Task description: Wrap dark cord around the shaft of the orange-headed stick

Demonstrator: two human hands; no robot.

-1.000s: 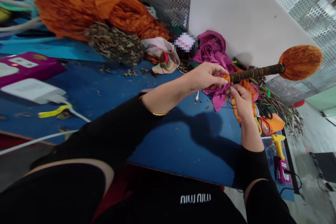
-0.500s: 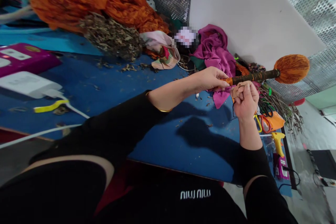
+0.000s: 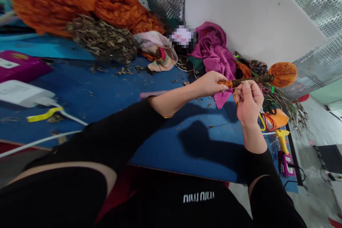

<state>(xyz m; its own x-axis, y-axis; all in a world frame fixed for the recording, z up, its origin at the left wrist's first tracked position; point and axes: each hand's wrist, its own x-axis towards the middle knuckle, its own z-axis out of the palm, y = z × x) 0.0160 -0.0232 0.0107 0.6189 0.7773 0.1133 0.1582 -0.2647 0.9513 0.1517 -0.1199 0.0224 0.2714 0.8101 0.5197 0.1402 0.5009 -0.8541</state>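
Over a blue tabletop (image 3: 160, 146), a slim, dark, orange-banded stick (image 3: 258, 79) with a bulbous orange cloth head (image 3: 283, 74) is held nearly level, probably light, stiff-shafted and soft-headed, best gripped along the shaft. The left hand (image 3: 211, 83), arm slanting across, pinches its orange end; close beside, the right hand (image 3: 249, 103) bends its fingers at the shaft, their grip unclear.

orange cloth (image 3: 53, 1) is cut off, upper left; upper-centre object (image 3: 182, 35) is pixelated; right hand (image 3: 249, 103) partly hides wrapped stick (image 3: 261, 78).

Dimly lit, dark shadows — edges stretched, blurred
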